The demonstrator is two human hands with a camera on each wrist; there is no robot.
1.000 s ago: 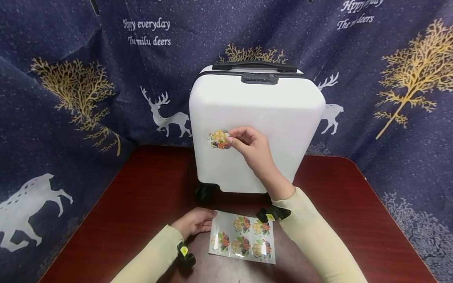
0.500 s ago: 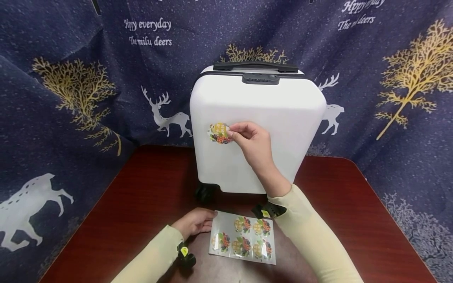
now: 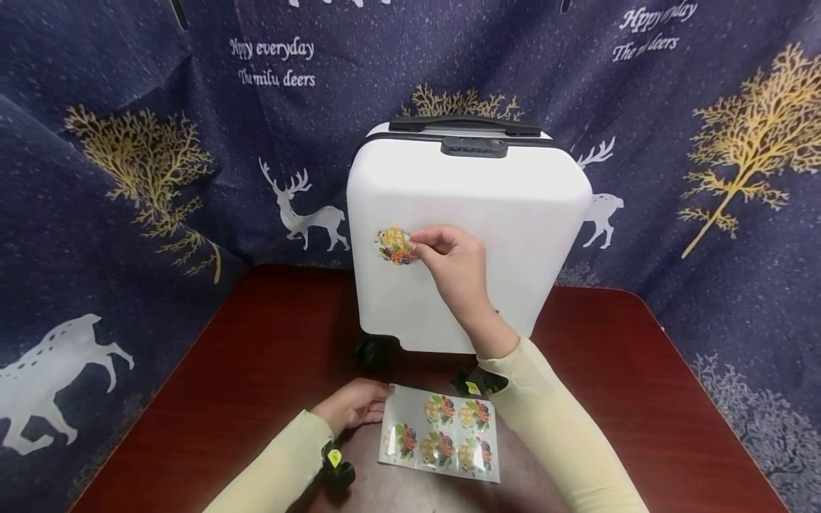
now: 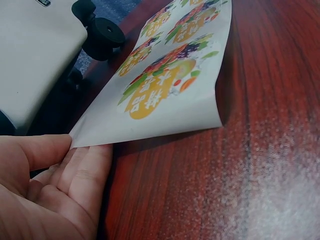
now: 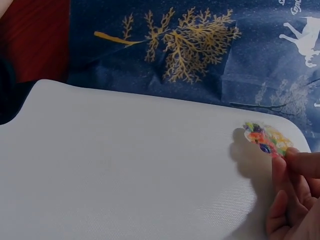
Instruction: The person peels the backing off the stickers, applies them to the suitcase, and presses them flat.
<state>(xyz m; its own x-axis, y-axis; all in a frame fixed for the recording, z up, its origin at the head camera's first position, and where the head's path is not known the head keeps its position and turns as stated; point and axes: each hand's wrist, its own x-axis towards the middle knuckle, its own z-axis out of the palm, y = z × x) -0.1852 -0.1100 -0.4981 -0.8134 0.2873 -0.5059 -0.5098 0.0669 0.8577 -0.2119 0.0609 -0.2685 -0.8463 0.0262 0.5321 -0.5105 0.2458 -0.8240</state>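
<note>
Between thumb and forefinger my right hand [image 3: 452, 267] pinches the right edge of a round fruit-printed sticker [image 3: 394, 246]. The sticker is held in front of the left part of a white suitcase [image 3: 462, 189]; in the right wrist view it casts a shadow on the shell, and I cannot tell whether its far edge touches. Low on the table, my left hand [image 3: 355, 406] pinches the upper-left corner of a sticker sheet [image 3: 400, 410]. Several fruit stickers remain on that sheet, and its top-left spot is bare. The left wrist view shows the sheet's near edge lifted off the wood.
Upright on the dark red table [image 3: 282, 335], the suitcase has a black handle [image 3: 465, 125], a combination lock [image 3: 474, 147] and black wheels [image 4: 104, 39]. Behind it hangs a navy cloth [image 3: 192, 43] with deer and gold trees.
My right hand rose slightly with the sticker, then came a little lower and to the left, still in front of the suitcase. The left hand and sheet stayed in place.
</note>
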